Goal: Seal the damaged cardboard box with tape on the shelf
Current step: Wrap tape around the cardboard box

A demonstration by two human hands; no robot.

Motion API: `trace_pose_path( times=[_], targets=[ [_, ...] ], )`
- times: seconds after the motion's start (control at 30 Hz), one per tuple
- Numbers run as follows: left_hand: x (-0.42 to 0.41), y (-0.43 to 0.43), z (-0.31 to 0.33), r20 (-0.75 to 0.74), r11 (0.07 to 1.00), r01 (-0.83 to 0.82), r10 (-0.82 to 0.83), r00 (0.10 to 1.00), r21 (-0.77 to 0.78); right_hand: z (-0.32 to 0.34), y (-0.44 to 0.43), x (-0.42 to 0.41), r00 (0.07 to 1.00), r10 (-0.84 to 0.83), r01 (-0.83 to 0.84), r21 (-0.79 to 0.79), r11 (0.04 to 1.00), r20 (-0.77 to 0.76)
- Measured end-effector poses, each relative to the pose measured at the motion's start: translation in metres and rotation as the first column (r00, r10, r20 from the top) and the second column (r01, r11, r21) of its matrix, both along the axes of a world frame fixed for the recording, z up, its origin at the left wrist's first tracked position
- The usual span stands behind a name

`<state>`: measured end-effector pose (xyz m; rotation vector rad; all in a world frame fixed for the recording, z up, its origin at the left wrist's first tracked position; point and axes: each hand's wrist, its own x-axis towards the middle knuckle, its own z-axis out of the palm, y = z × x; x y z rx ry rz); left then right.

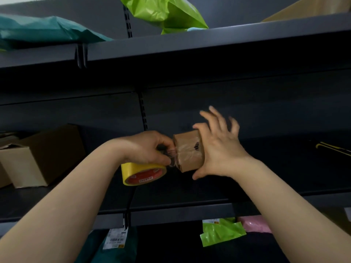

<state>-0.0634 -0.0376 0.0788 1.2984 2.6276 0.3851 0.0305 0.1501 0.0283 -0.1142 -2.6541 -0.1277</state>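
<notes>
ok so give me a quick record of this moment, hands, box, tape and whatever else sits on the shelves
left hand: pinches the tape strip at the box's left edge
tape roll: yellow, red core, just under the left hand
right hand: fingers spread, palm against the box's right side
cardboard box: small, between the two hands, clear tape across its face
shelf: dark metal
nearby: larger carton at left; green bag on the shelf above
</notes>
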Motion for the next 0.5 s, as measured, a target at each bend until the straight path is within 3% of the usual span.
trace_pose_path(
  times=[0.07,0.17,0.23,0.33,0.4,0.5],
  targets=[
    [0.005,0.005,0.004,-0.018,1.0,-0.003,0.004,1.0,0.025,-0.007,-0.011,-0.004,0.996,0.069,-0.059,0.157,0.986,-0.063],
    [0.013,0.015,0.008,-0.122,0.999,-0.039,0.039,0.992,0.001,-0.017,-0.016,-0.008,0.97,0.172,-0.137,0.196,0.971,-0.174],
    [0.017,0.017,0.01,-0.149,0.995,-0.065,0.076,0.986,0.075,-0.014,-0.008,-0.006,0.953,0.22,-0.214,0.053,0.975,-0.209],
    [0.02,0.01,0.021,-0.077,0.957,-0.143,0.167,0.983,0.251,-0.007,0.003,0.001,0.913,0.348,-0.393,-0.234,0.889,-0.212],
    [0.023,0.004,0.029,-0.008,0.955,-0.17,0.178,0.984,0.244,-0.007,0.005,0.002,0.885,0.414,-0.463,-0.326,0.824,-0.212],
    [0.025,-0.007,0.029,0.183,0.981,-0.057,0.023,0.983,0.187,-0.012,0.013,0.002,0.865,0.45,-0.501,-0.425,0.754,-0.222]
  ],
)
